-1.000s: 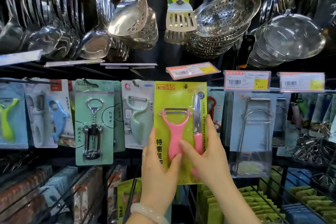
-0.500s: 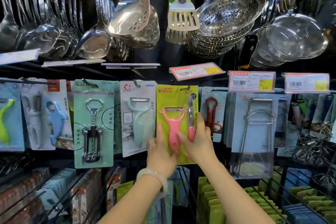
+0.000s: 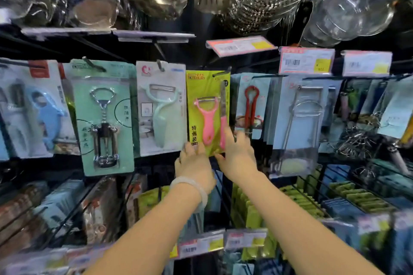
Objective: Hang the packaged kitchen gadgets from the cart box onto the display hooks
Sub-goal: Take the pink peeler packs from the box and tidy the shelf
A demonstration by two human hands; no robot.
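Holding the green peeler pack (image 3: 206, 96) at its bottom edge, up among the hanging cards.
My left hand (image 3: 194, 163) and right hand (image 3: 239, 156) both grip its lower edge; fingertips hidden behind the card; I cannot tell whether its top hole sits on the hook (image 3: 221, 73); edges blurred.

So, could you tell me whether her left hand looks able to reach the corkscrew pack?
Probably yes: the left hand is at the green peeler pack's bottom edge, and the corkscrew pack hangs uncovered further left.
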